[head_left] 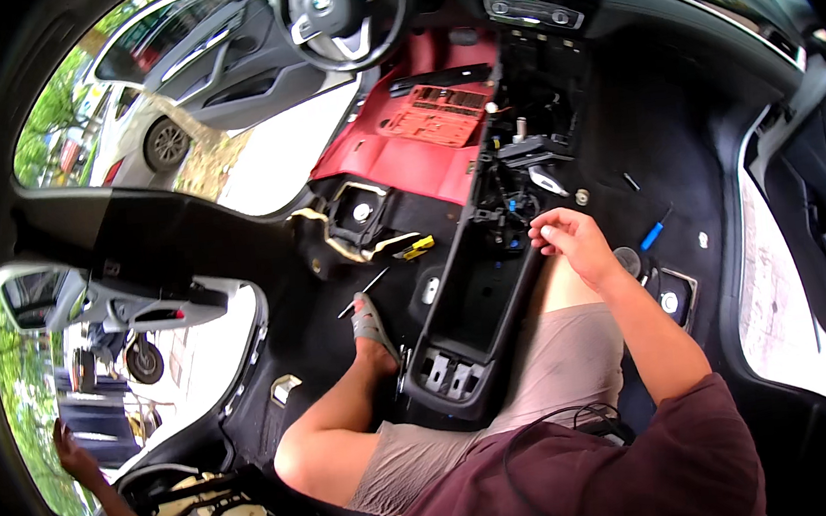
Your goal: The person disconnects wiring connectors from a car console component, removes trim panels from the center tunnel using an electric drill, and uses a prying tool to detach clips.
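My right hand (577,247) hangs above the right edge of the black centre console (480,296), over my right thigh. Its fingers are bent, with the thumb against them. Whatever they may pinch is too small to make out. Beneath and ahead of the fingertips lie the console's bare wiring and connectors (514,208). My left hand (75,457) is stretched far out to the left, by the open rear door gap. Its fingers look spread, with nothing seen in them.
A blue-handled screwdriver (654,234) lies on the right floor. Left of the console are a yellow-handled tool (418,248) and a slim metal rod (365,292). Ahead, an orange tool tray (435,115) rests on red floor covering (405,165). The steering wheel (338,14) is front left.
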A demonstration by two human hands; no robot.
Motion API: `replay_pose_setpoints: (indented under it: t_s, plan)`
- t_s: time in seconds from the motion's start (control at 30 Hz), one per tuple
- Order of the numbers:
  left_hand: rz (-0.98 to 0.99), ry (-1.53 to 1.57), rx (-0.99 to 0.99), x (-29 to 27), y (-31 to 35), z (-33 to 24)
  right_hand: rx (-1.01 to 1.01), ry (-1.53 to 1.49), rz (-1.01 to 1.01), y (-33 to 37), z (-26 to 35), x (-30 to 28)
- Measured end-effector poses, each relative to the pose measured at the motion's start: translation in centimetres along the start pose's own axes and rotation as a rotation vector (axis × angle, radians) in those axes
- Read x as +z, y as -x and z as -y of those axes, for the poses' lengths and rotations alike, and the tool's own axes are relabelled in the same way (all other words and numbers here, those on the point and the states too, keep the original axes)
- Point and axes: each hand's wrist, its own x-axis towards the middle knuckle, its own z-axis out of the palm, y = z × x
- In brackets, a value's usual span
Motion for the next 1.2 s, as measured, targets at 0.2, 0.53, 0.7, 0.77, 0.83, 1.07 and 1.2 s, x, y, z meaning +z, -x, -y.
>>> replay_pose_setpoints:
  t_s: [0.2, 0.53, 0.7, 0.77, 0.83, 1.07, 1.2]
  plan:
    - [0.622, 0.506, 0.260, 29.9, 13.3, -41.2, 0.000, -0.109, -0.458, 1.4, -4.0, -6.6]
    - [1.070, 0.536, 0.453, 49.0, 31.7, -68.5, -0.143, 0.185, -0.629, 1.1, -9.5, -13.2]
    - [1.099, 0.462, 0.388, 55.2, 35.1, -69.5, -0.068, 0.604, -1.016, 6.0, -12.0, -26.3]
    - [1.071, 0.517, 0.183, 54.9, 34.8, -68.9, 0.124, 1.074, -0.727, 9.5, -10.4, -26.7]
    - [1.141, 0.588, 0.144, 55.9, 34.7, -67.5, 0.279, 1.232, -0.659, 13.4, -10.3, -26.5]
    - [1.146, 0.629, 0.067, 55.2, 34.1, -68.3, 0.637, 1.418, -0.555, 26.1, -19.7, -25.7]
    - [1.146, 0.637, 0.084, 55.6, 34.2, -67.7, 0.612, 1.352, -0.597, 26.4, -20.5, -24.5]
